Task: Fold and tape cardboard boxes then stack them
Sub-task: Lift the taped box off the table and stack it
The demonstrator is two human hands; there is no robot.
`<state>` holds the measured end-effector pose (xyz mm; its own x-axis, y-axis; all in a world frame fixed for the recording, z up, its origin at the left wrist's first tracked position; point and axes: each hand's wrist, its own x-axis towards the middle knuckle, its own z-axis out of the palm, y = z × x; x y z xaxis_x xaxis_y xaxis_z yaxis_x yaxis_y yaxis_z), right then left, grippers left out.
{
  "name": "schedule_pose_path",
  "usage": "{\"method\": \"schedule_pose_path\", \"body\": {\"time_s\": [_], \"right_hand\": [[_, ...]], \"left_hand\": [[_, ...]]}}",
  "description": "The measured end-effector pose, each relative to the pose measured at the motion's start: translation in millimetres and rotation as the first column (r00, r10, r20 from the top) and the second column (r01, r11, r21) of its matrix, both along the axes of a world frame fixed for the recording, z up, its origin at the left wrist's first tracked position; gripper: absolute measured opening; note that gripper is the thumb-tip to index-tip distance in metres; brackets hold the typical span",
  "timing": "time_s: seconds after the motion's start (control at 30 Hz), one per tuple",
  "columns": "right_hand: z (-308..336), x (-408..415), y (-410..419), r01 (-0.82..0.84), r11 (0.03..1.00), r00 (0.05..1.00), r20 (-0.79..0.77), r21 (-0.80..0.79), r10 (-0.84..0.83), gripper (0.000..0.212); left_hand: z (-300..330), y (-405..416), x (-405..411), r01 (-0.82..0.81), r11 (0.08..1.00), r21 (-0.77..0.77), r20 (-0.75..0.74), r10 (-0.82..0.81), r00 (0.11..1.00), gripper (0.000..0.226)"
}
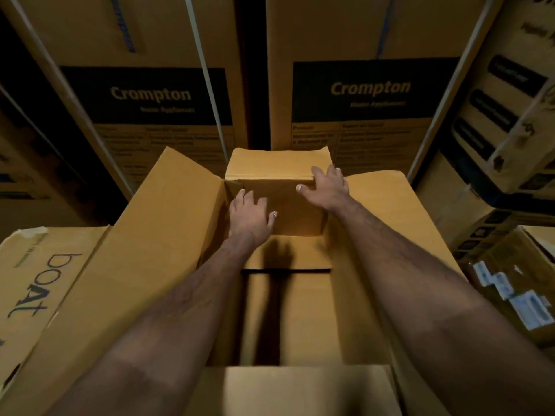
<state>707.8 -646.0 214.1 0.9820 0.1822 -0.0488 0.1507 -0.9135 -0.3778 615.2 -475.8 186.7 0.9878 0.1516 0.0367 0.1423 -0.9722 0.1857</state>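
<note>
A brown cardboard box (168,235) stands open in front of me, its long side flaps spread out to the left and right. The far end flap (270,163) stands up at the back, and the near flap (288,388) lies toward me. My left hand (249,217) reaches inside the box with spread fingers against the far inner wall. On the fold of the far flap, at its right end, rests my right hand (327,187), with fingers over the crease and thumb on the inner wall. The box floor shows a dark seam across the middle.
Tall "Crompton" cartons (168,97) are stacked close behind the box. A "boAt" carton (33,283) lies at the left. More cartons with white labels (522,304) crowd the right side.
</note>
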Motion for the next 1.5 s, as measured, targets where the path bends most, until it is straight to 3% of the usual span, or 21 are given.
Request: {"method": "schedule_pose_path", "body": {"time_s": [0.17, 0.3, 0.37, 0.43, 0.53, 0.6, 0.67, 0.73, 0.9, 1.0, 1.1, 1.17, 1.23, 1.33, 1.4, 1.5], "right_hand": [[4, 45, 8, 0.266, 0.940, 0.961, -0.139, 0.215, -0.241, 0.074], [-2, 67, 3, 0.402, 0.755, 0.902, -0.081, 0.518, -0.424, 0.060], [-7, 75, -1, 0.405, 0.595, 0.881, -0.122, 0.694, -0.457, 0.056], [-10, 75, -4, 0.411, 0.438, 0.877, -0.215, 0.799, -0.430, 0.052], [-17, 69, -12, 0.369, 0.351, 0.924, -0.300, 0.861, -0.236, 0.060], [-19, 62, -21, 0.367, 0.356, 0.930, -0.339, 0.859, -0.141, 0.061], [-17, 59, -35, 0.328, 0.427, 0.941, -0.330, 0.843, -0.071, 0.032], [-11, 50, -51, 0.269, 0.533, 0.946, -0.325, 0.802, 0.012, 0.019], [8, 30, -65, 0.101, 0.809, 0.960, -0.269, 0.579, 0.072, 0.027], [9, 15, -61, -0.008, 0.873, 0.973, -0.199, 0.488, 0.120, 0.032], [2, -7, -60, -0.075, 0.915, 0.981, -0.136, 0.396, 0.139, 0.042], [-5, -18, -56, -0.123, 0.971, 0.986, -0.087, 0.204, 0.143, 0.048], [-14, -26, -53, -0.139, 0.990, 0.990, 0.026, 0.018, 0.138, 0.051], [-23, -49, -56, -0.104, 0.993, 0.988, 0.109, -0.048, 0.109, 0.057], [-28, -61, -59, -0.163, 0.959, 0.981, 0.061, -0.230, 0.182, 0.058], [-23, -74, -54, -0.245, 0.826, 0.970, -0.136, -0.508, 0.204, 0.061]], "left_hand": [[-15, 10, 39, -0.063, 0.997, -0.042, 0.039, 0.064, 0.997, 0.054], [-23, 19, 56, -0.117, 0.990, -0.078, 0.134, 0.127, 0.983, 0.053], [-27, 25, 58, -0.145, 0.982, -0.118, 0.164, 0.164, 0.973, 0.052], [-29, 30, 57, -0.159, 0.974, -0.163, 0.204, 0.190, 0.960, 0.051], [-27, 28, 48, -0.182, 0.920, -0.346, 0.365, 0.311, 0.878, 0.042], [-20, 22, 41, -0.182, 0.837, -0.516, 0.473, 0.456, 0.754, 0.038], [-12, 18, 38, -0.137, 0.781, -0.609, 0.533, 0.531, 0.659, 0.041], [-10, 15, 34, -0.114, 0.775, -0.621, 0.556, 0.539, 0.633, 0.043], [-22, 13, 5, -0.131, 0.844, -0.520, 0.583, 0.463, 0.668, 0.040], [-19, 13, -9, -0.189, 0.817, -0.544, 0.538, 0.513, 0.669, 0.035], [-13, 13, -21, -0.227, 0.848, -0.479, 0.506, 0.478, 0.718, 0.039], [-8, 19, -29, -0.243, 0.867, -0.434, 0.457, 0.445, 0.770, 0.039], [-6, 27, -36, -0.265, 0.905, -0.332, 0.402, 0.390, 0.829, 0.034], [-12, 28, -48, -0.291, 0.955, -0.050, 0.317, 0.292, 0.903, 0.031], [-15, 23, -54, -0.288, 0.947, 0.138, 0.223, 0.254, 0.941, 0.034], [-18, 23, -61, -0.160, 0.931, 0.328, -0.035, 0.181, 0.983, 0.046]]}}
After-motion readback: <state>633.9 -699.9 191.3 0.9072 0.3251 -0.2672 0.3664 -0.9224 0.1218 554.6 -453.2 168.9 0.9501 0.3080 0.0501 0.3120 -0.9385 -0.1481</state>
